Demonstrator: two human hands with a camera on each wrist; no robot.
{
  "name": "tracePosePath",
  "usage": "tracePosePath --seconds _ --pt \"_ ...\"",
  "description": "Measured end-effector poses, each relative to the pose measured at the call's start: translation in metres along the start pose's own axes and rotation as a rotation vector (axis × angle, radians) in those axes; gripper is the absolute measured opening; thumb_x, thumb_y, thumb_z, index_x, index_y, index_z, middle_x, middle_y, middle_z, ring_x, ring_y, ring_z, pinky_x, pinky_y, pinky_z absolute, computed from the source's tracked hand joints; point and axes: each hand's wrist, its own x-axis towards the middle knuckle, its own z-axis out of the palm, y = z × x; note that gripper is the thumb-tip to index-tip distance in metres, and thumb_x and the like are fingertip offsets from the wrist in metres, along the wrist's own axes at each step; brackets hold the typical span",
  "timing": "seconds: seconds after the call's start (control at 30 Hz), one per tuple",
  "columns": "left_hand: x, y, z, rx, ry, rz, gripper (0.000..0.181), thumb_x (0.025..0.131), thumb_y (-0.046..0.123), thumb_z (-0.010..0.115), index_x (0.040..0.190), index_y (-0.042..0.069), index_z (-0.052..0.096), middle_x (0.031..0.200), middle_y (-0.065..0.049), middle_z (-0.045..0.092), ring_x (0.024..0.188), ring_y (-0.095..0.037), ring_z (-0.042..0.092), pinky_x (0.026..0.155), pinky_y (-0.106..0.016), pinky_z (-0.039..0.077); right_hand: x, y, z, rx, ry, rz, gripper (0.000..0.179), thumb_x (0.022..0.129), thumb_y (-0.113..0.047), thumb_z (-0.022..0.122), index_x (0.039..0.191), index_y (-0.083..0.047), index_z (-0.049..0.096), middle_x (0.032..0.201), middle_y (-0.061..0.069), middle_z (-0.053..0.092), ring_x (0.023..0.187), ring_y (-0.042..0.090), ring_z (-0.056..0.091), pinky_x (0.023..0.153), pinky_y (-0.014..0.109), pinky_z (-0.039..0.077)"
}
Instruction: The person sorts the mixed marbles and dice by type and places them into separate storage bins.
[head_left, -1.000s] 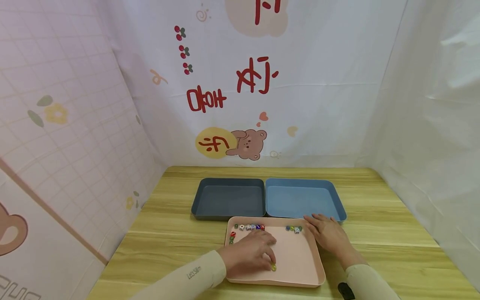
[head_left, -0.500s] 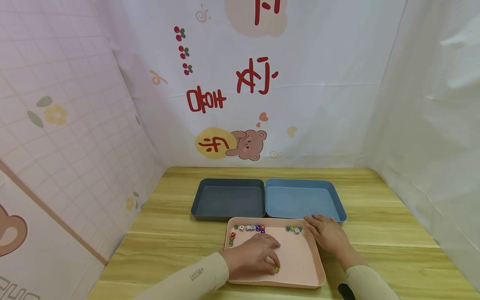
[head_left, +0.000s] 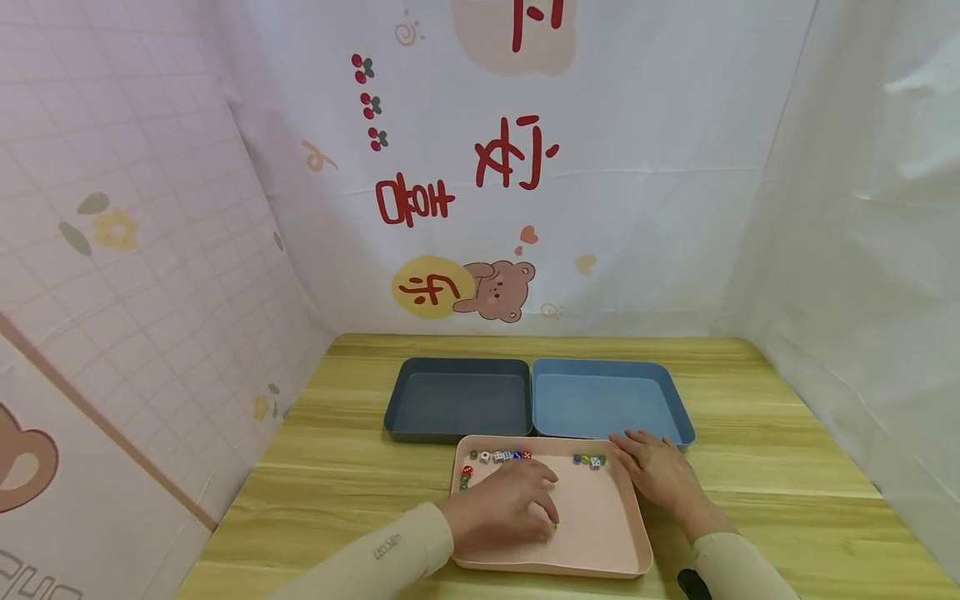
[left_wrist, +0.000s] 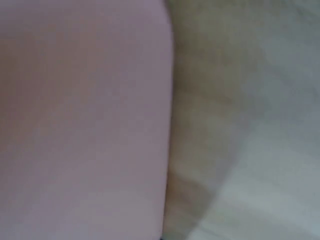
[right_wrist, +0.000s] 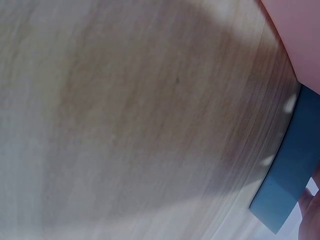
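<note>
Inside the pink tray point(head_left: 592, 533), my left hand point(head_left: 506, 504) reaches in from the left with curled fingers. A small yellow-green glass marble point(head_left: 553, 526) shows at its thumb and index fingertips, which pinch it low over the tray floor; part of the marble is hidden. My right hand point(head_left: 663, 475) rests across the tray's right rim, fingers extended toward the light blue tray point(head_left: 607, 400). Along the far side lie a row of dice point(head_left: 501, 457) and a green marble point(head_left: 473, 455). A red die point(head_left: 468, 472) and green marbles point(head_left: 464, 483) line the left side.
A second cluster, marbles with a white die point(head_left: 596, 462), sits in the far right corner. Behind the pink tray, a dark blue tray point(head_left: 457, 404) adjoins the light blue one. The left wrist view is blurred, mostly pink tray wall point(left_wrist: 90, 125).
The left hand and the yellow-green marble shift slightly right and nearer, then back a little away from the front rim. My right hand stays on the rim.
</note>
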Motion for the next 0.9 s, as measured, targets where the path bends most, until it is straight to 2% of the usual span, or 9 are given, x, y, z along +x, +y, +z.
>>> tracePosePath --seconds 0.13,0.2,0.27,0.37,0.5,0.7,0.8,0.9 --pt "-0.002 -0.008 -0.013 -0.061 0.093 -0.027 0.012 0.091 0.027 0.074 0.102 0.024 0.079 0.138 -0.007 0.055 0.134 -0.02 0.044 0.113 -0.038 0.032 -0.001 0.0 -0.001 0.008 -0.003 0.006 0.036 0.101 -0.024 0.059 0.133 -0.008 0.064 0.132 0.022 0.06 0.125 0.047 0.051 0.103 0.069 0.031" --pt "-0.003 -0.015 -0.02 -0.088 0.141 -0.059 0.013 0.091 0.026 0.074 0.102 0.022 0.079 0.138 -0.01 0.055 0.134 -0.025 0.044 0.111 -0.042 0.033 -0.002 0.0 -0.001 0.006 -0.003 0.004 0.036 0.101 -0.024 0.059 0.133 -0.008 0.065 0.132 0.022 0.06 0.125 0.047 0.051 0.103 0.069 0.031" --pt "-0.004 -0.022 -0.028 -0.139 0.174 -0.127 0.013 0.091 0.025 0.074 0.102 0.02 0.079 0.14 -0.01 0.054 0.135 -0.027 0.042 0.111 -0.047 0.032 -0.002 -0.001 -0.002 0.005 -0.003 0.003 0.036 0.101 -0.024 0.059 0.133 -0.008 0.065 0.132 0.022 0.06 0.125 0.046 0.051 0.103 0.068 0.032" --pt "-0.006 -0.035 -0.041 -0.212 0.229 -0.265 0.012 0.092 0.026 0.073 0.101 0.021 0.079 0.142 -0.008 0.052 0.138 -0.03 0.038 0.111 -0.056 0.028 -0.003 -0.002 -0.003 0.007 -0.002 0.003 0.036 0.101 -0.023 0.059 0.132 -0.008 0.065 0.132 0.022 0.06 0.125 0.046 0.051 0.103 0.068 0.032" --pt "-0.009 -0.058 -0.055 -0.32 0.334 -0.421 0.012 0.092 0.025 0.073 0.101 0.02 0.078 0.145 -0.009 0.048 0.14 -0.035 0.033 0.111 -0.06 0.026 -0.003 -0.002 -0.003 0.012 -0.002 0.004 0.035 0.101 -0.023 0.058 0.132 -0.008 0.065 0.132 0.022 0.06 0.125 0.046 0.051 0.103 0.068 0.032" --pt "-0.013 -0.097 -0.066 -0.379 0.497 -0.565 0.016 0.092 0.024 0.073 0.104 0.015 0.077 0.143 -0.014 0.049 0.137 -0.039 0.038 0.109 -0.059 0.032 -0.003 0.0 -0.002 0.018 0.002 0.005 0.036 0.101 -0.024 0.058 0.132 -0.008 0.065 0.132 0.022 0.06 0.125 0.047 0.051 0.103 0.069 0.031" --pt "-0.013 -0.115 -0.068 -0.375 0.568 -0.62 0.02 0.092 0.023 0.073 0.107 0.011 0.077 0.142 -0.018 0.049 0.134 -0.04 0.041 0.107 -0.059 0.034 -0.003 0.0 -0.002 0.022 0.002 0.008 0.036 0.101 -0.024 0.058 0.133 -0.008 0.065 0.132 0.022 0.06 0.125 0.047 0.051 0.103 0.069 0.031" --pt "-0.013 -0.128 -0.068 -0.334 0.615 -0.689 0.022 0.092 0.024 0.072 0.108 0.01 0.076 0.141 -0.021 0.051 0.133 -0.041 0.042 0.108 -0.062 0.03 -0.003 -0.001 -0.003 0.024 0.003 0.011 0.036 0.101 -0.024 0.058 0.133 -0.008 0.065 0.132 0.023 0.06 0.125 0.046 0.051 0.103 0.069 0.031"
